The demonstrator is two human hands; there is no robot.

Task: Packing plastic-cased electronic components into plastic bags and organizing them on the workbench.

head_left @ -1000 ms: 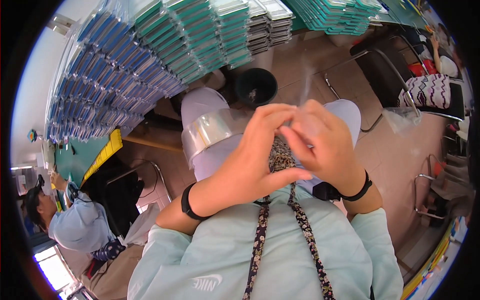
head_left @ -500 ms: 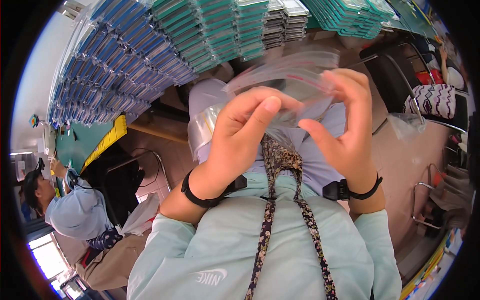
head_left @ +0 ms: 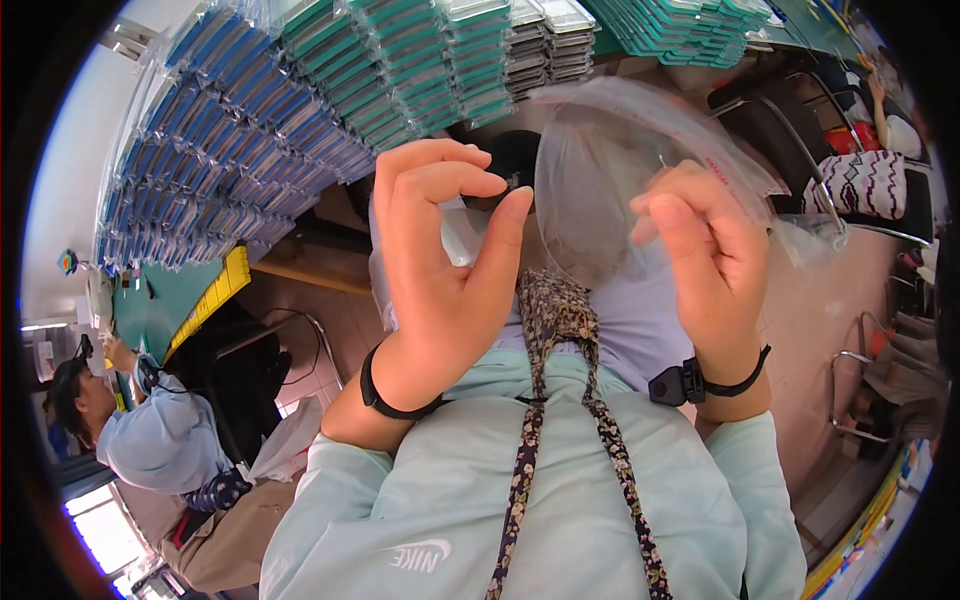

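Observation:
A thin clear plastic bag with a red-printed strip near its edge hangs spread out over my lap. My right hand is closed on its right side, thumb against the curled fingers. Left of the bag, my left hand is raised with nothing in it, its fingers curved and the thumb standing apart. Behind that hand, more clear plastic lies on my left thigh, partly hidden.
Tall stacks of film-wrapped blue cases and green cases stand ahead, with green trays farther right. A co-worker sits on the left by a green table. A black chair stands at right.
My left hand has let go of the bag and moved left. The bag has swung open and to the right, held by my right hand.

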